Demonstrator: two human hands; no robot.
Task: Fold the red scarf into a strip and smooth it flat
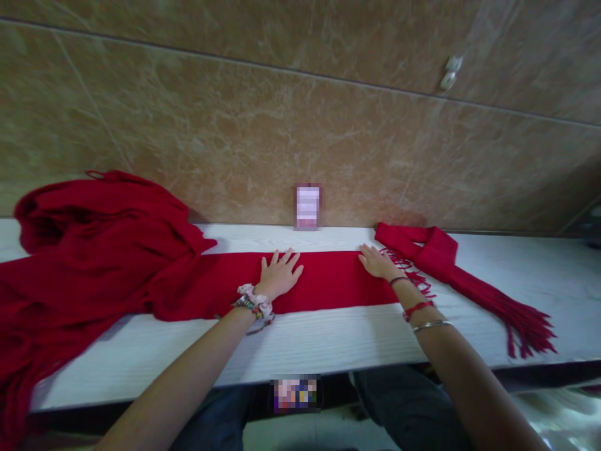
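A red scarf lies spread in a flat strip along the white table, its fringed end towards the right. My left hand rests on the middle of the strip, fingers spread. Near the fringed end, my right hand lies flat on the cloth, its fingertips by the far edge. Both palms face down and neither hand grips the fabric. To the left the strip runs up to a large crumpled heap of red cloth; where one piece stops and another starts is hidden.
A second red scarf, folded, lies at the right with its fringe towards the table's front. A brown marbled tile wall rises behind the white table. A blurred-out card-like item stands against it. Some heap cloth hangs over the front edge.
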